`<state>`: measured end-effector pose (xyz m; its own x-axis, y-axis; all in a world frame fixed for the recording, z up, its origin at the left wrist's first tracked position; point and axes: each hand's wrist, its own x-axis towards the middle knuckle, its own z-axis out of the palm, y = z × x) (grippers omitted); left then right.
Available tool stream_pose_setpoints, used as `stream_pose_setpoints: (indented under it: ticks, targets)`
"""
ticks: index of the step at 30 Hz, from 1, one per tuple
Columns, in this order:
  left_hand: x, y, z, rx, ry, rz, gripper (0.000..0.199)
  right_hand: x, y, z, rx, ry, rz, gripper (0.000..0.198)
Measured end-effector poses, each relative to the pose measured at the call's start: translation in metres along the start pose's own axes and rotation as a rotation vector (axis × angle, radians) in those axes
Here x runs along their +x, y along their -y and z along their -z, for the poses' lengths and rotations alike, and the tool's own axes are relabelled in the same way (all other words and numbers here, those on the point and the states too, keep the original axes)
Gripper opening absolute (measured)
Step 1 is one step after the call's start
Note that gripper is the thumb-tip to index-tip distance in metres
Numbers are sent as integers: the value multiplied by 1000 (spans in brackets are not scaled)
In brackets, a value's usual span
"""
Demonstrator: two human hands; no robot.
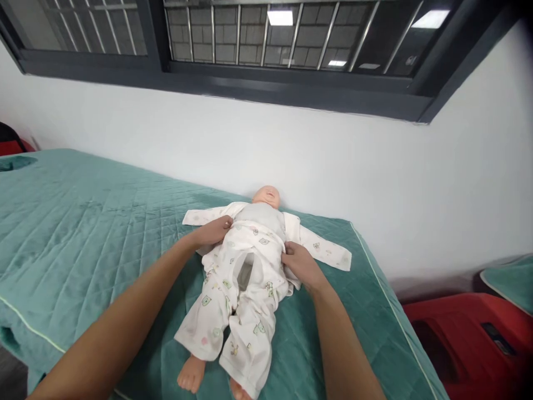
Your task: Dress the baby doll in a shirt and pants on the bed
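Observation:
A baby doll [267, 195] lies on its back with its head toward the wall and its feet toward me. White printed baby trousers [250, 344] with a split crotch cover its legs and reach up over the belly; bare feet show below the cuffs. Under the doll a white baby jacket [327, 249] is spread open, sleeves out to both sides. My left hand [214, 230] is closed on the waistband at the left side of the picture. Opposite it, my right hand [303, 266] pinches the waistband's other side. The fingertips are partly hidden by cloth.
A green quilted cover [104, 222] lies over the bed beneath the doll. The white wall [375, 166] stands close behind the head, under a dark-framed barred window [270, 83]. A red plastic object [470, 333] is beyond the right edge.

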<state>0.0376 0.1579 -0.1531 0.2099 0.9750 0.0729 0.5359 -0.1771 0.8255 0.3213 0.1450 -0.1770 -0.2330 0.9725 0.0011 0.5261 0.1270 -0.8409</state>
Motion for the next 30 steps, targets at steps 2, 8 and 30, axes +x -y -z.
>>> stream_pose_setpoints:
  ticks: [2,8,30]
  targets:
    - [2,-2,8,-50,48,12,21,-1,1,-1,133,27,10,21]
    - [2,1,3,-220,61,40,23,-1,5,-5,355,-2,-9,25]
    - [-11,13,4,-536,189,59,39,-6,10,-11,602,38,-30,18]
